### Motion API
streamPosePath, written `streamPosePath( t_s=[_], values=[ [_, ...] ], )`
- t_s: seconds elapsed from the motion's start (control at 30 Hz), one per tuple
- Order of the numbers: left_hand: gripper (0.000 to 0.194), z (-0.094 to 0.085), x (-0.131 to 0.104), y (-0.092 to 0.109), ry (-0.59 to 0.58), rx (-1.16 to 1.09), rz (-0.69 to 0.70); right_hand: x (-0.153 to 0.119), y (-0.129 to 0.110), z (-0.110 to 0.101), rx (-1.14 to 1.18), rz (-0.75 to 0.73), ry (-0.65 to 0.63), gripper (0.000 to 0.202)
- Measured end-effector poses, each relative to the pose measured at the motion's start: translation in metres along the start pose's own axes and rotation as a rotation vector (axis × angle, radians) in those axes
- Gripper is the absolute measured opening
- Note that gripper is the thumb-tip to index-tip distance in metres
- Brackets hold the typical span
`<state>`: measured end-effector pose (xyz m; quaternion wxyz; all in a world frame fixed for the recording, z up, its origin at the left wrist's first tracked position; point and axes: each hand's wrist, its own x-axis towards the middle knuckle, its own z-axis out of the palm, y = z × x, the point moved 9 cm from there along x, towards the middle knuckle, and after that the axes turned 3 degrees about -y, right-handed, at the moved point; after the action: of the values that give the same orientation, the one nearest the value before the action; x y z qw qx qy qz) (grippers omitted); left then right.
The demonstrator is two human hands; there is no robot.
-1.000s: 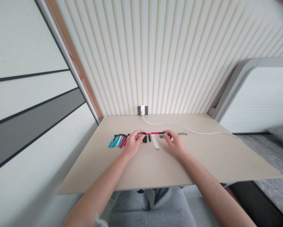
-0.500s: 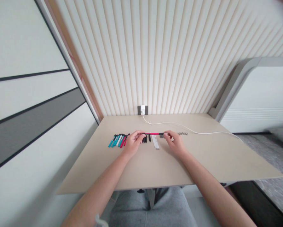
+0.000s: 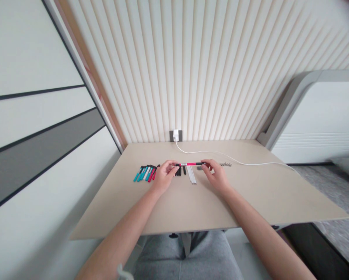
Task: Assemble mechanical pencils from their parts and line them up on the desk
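Note:
A red pen with black ends (image 3: 191, 164) is held level above the table between my two hands. My left hand (image 3: 164, 175) pinches its left end, and my right hand (image 3: 215, 175) pinches its right end. Beside my left hand lies a row of teal, white and red pen barrels with black tops (image 3: 145, 174). Several black caps (image 3: 184, 170) lie under the held pen, partly behind my left fingers. Thin white rods (image 3: 191, 175) rest side by side between my hands. Near my right fingers is a small grey item (image 3: 199, 168), too small to make out.
Several small metallic pieces (image 3: 225, 165) lie beyond my right hand. From a white charger (image 3: 176, 135) at the wall, a white cable (image 3: 235, 160) runs across the back of the beige table (image 3: 186, 210) and off its right side. A ribbed wall stands behind.
The held pen has turned about its length, so a white marking now shows on its red barrel. Its right end sits slightly higher. Both hands keep nearly the same places.

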<state>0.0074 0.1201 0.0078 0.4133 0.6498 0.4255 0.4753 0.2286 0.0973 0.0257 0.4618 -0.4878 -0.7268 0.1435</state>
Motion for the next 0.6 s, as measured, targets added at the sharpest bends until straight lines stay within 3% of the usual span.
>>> streamPosePath(
  t_s=[0.2, 0.43, 0.53, 0.6],
  values=[
    [0.027, 0.004, -0.002, 0.000, -0.017, -0.032, -0.038, 0.000, -0.010, -0.002, -0.079, -0.095, -0.009, 0.026],
    [0.025, 0.014, -0.006, -0.003, -0.050, -0.068, -0.079, 0.000, -0.024, -0.003, -0.388, -0.239, -0.094, 0.025],
    [0.028, 0.020, -0.009, -0.003, -0.090, -0.073, -0.093, 0.007, -0.020, -0.013, -0.482, -0.280, -0.149, 0.024],
    [0.034, 0.021, -0.010, -0.002, -0.096, -0.062, -0.087, 0.015, -0.005, -0.027, -0.548, -0.288, -0.174, 0.025]
  ],
)
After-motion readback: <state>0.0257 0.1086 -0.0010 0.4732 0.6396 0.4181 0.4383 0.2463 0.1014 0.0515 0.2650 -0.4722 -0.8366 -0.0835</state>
